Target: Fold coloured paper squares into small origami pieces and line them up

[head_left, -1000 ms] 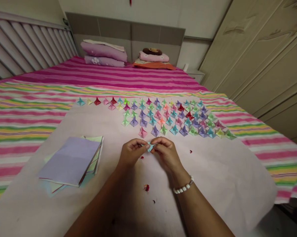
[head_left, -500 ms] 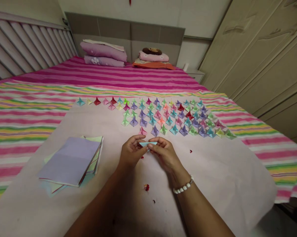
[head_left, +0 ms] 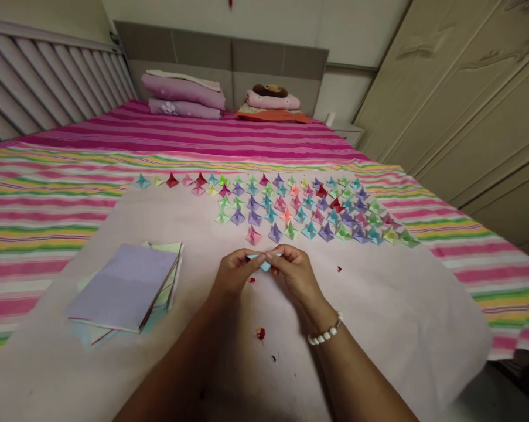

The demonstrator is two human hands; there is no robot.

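Blue paper (head_left: 265,266), folded into a small shape with one point turned down, is held between the left hand (head_left: 234,272) and the right hand (head_left: 296,272), over the big pale sheet (head_left: 378,328). It is gripped by both hands: its left side is pinched by the thumb and fingers of the left hand, and its right side is pinched by those of the right. The two thumbs are brought close together at the front, and the bent fingers are partly hidden, so how each one is placed cannot be told. A bracelet of white beads (head_left: 326,336) is worn below the right hand. Just past the hands, many little folded paper shapes (head_left: 275,233) are set out in rows — blue, green, purple, pink, red and yellow ones. To the left, a stack of paper sheets (head_left: 126,287) is topped with a purple one, and green and blue ones are seen underneath. Small red scraps (head_left: 260,334) are scattered on the pale sheet, some near the hands and one to the right. It is all laid on a striped cloth (head_left: 27,234) — pink, yellow, green and white. Farther back, purple folded bedding (head_left: 185,94) is stacked by the gray headboard (head_left: 202,50).
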